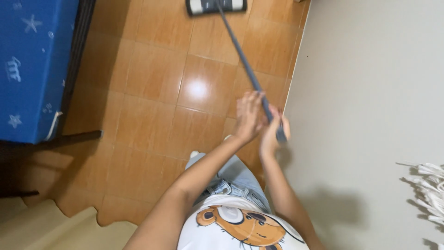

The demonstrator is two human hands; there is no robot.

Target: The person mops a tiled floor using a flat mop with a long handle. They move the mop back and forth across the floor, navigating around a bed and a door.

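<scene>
A long grey mop handle (240,53) slants from a flat mop head (215,6) at the top edge down to my hands. My left hand (249,115) wraps the handle a little above its end. My right hand (274,134) grips the handle's lower end, close to the wall. Both hands are slightly blurred. The mop head rests on the glossy orange floor tiles (152,102).
A blue mattress (32,65) on a dark frame fills the left side. A pale wall (370,92) runs along the right. White string mop strands (428,190) hang at the right edge. A pale edge (41,227) lies at the bottom left.
</scene>
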